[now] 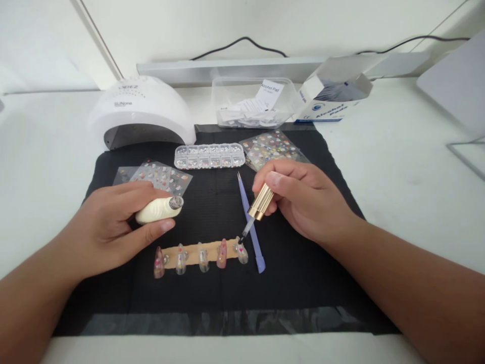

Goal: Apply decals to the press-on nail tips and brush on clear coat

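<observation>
My right hand [303, 197] pinches the gold ribbed cap of a nail polish brush [261, 201]. Its dark tip is at the rightmost false nail [241, 253], a clear one with a pink spot. In my left hand [117, 227] lies a cream-coloured polish bottle [157, 211], tilted with its open neck to the right. Several clear and pink false nails stand in a row along a tan strip [192, 254]. Purple tweezers [254, 237] lie just right of the strip, partly behind the brush.
Behind my hands are a rhinestone case [209, 156], sticker sheets [273, 149] and more stickers [162, 176] on a black mat [182, 303]. Farther back stand a white nail lamp [144, 108], a clear plastic tub [217, 101] and an alcohol pad box [329, 103].
</observation>
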A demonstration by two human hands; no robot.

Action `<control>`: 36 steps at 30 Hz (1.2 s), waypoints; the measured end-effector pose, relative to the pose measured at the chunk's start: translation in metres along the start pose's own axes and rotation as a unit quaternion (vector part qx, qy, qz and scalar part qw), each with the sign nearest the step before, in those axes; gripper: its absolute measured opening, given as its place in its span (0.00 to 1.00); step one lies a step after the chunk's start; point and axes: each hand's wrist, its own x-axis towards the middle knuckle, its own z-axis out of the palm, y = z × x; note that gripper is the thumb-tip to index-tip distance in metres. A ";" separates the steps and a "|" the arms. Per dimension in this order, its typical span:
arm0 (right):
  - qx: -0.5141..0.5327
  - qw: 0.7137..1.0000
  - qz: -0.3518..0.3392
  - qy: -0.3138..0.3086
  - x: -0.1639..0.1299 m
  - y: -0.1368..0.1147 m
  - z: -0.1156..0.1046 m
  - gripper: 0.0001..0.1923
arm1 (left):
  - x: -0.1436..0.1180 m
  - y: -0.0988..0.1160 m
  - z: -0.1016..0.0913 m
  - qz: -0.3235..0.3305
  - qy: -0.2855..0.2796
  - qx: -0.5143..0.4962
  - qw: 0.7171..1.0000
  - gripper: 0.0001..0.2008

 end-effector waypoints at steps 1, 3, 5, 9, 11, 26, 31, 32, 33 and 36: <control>-0.008 1.000 0.007 -0.003 0.000 0.000 0.000 0.10 | 0.000 0.001 0.000 -0.003 -0.001 -0.002 1.000 0.05; -0.031 0.999 0.017 -0.006 0.000 0.001 0.000 0.09 | 0.001 0.003 -0.001 -0.015 -0.004 -0.007 1.000 0.05; -0.050 0.999 0.020 -0.006 0.001 0.001 0.000 0.08 | 0.001 0.004 -0.001 -0.021 -0.008 -0.008 1.000 0.05; -0.066 0.997 0.025 -0.004 0.002 0.002 0.000 0.09 | 0.001 0.003 -0.001 -0.010 -0.007 -0.011 1.000 0.04; -0.067 0.997 0.027 -0.004 0.002 0.002 0.000 0.09 | 0.001 0.002 -0.001 -0.007 -0.002 -0.007 1.000 0.05; -0.049 0.999 0.008 0.003 0.002 0.004 -0.001 0.09 | 0.002 -0.003 -0.001 0.023 0.010 -0.011 1.000 0.07; 0.003 1.000 -0.020 0.017 0.003 0.001 -0.004 0.12 | 0.000 -0.005 -0.001 0.022 0.011 -0.006 1.000 0.07; 0.011 1.000 -0.026 0.013 0.002 0.000 -0.005 0.12 | 0.000 -0.005 -0.001 0.026 0.012 -0.004 1.000 0.07; 0.015 0.999 -0.030 0.007 0.001 -0.001 -0.005 0.12 | 0.000 -0.005 -0.001 0.030 0.012 -0.001 0.999 0.06; -0.002 1.000 -0.022 -0.021 -0.003 -0.002 -0.004 0.11 | 0.000 -0.005 -0.002 0.027 0.012 0.002 1.000 0.06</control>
